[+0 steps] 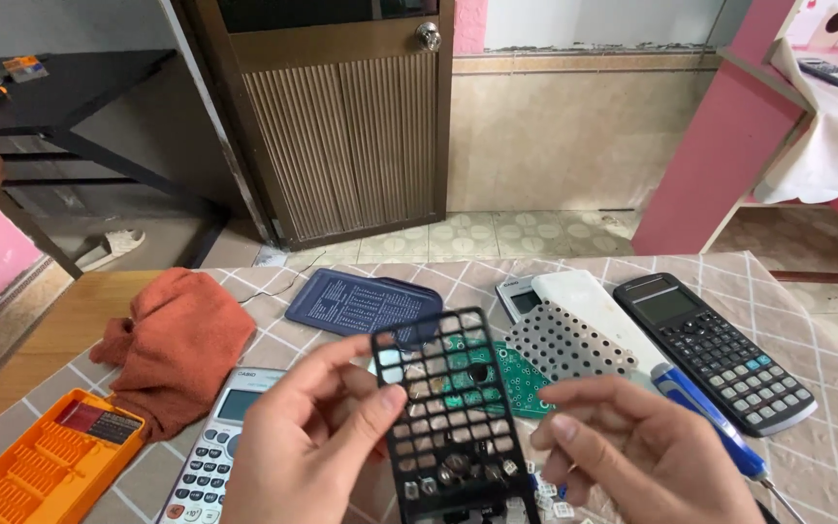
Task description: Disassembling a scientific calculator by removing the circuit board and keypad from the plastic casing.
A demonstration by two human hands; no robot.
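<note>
My left hand (307,442) holds a black calculator front frame (448,412), a plastic grid of key holes, upright over the table. The thumb presses on its left edge. My right hand (637,451) hovers just right of the frame with fingers curled, and I cannot see anything in it. Behind the frame lies a green circuit board (516,374) and a grey dotted key membrane (560,340). Small white loose keys (550,500) lie under the right hand.
A black calculator (715,349) and a blue-handled screwdriver (710,417) lie at right. A silver calculator (215,446), an orange tool case (46,471) and an orange cloth (181,340) sit at left. A dark blue back cover (361,303) lies beyond.
</note>
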